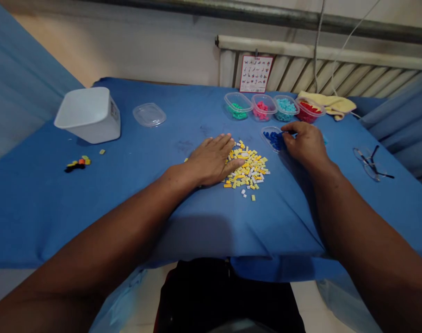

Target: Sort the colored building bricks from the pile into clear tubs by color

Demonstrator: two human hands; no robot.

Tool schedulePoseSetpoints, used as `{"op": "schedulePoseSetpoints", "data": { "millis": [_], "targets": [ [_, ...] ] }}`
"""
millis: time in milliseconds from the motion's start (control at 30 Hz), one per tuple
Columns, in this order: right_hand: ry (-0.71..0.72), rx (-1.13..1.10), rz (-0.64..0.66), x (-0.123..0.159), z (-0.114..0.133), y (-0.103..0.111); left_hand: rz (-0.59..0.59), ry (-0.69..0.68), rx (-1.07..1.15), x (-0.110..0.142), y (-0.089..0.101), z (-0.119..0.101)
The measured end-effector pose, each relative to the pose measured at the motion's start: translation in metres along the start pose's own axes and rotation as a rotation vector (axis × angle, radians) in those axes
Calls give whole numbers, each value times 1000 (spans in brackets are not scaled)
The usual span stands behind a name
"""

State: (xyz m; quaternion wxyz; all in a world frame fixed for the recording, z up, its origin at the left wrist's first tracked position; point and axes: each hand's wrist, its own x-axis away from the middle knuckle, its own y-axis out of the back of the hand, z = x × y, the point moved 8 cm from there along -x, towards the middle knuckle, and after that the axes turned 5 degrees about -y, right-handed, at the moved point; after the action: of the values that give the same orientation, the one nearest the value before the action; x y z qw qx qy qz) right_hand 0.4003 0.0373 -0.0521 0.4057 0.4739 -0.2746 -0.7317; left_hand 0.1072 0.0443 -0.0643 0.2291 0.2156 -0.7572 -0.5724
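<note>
My left hand (213, 160) lies flat with its fingers out, over the left side of a loose pile of small yellow and white building bricks (251, 169). Part of that pile is hidden under the palm. To the right, my right hand (304, 143) has thumb and fingers closed at the right rim of a clear plastic tub (266, 130). Dark blue bricks (273, 138) lie inside this tub, and my fingers cover its right end. A few single bricks (253, 197) lie just in front of the pile.
Behind stand clear tubs of green (237, 111), pink (261, 110), light blue (286, 106) and red pieces (307, 111), beside a yellow cloth (331, 104). Glasses (372, 165) lie right. Leftward are a clear lid (149, 114), a white bin (89, 115) and a few loose pieces (79, 163).
</note>
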Motion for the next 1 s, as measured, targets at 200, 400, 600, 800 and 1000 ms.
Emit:
{"op": "schedulePoseSetpoints", "data": {
  "millis": [200, 400, 600, 800, 1000],
  "targets": [
    [60, -14, -18, 7, 16, 2, 33, -130, 8, 16, -6, -34],
    [170, -51, 36, 20, 56, 4, 49, -207, 30, 30, -13, -44],
    [355, -168, 108, 39, 110, 2, 41, -58, 28, 30, -9, -17],
    [431, -207, 225, 52, 136, -14, 6, -39, 112, 31, 4, -9],
    [358, -177, 220, 44, 129, -31, -642, 97, 467, 34, 46, 61]
  ]
}}
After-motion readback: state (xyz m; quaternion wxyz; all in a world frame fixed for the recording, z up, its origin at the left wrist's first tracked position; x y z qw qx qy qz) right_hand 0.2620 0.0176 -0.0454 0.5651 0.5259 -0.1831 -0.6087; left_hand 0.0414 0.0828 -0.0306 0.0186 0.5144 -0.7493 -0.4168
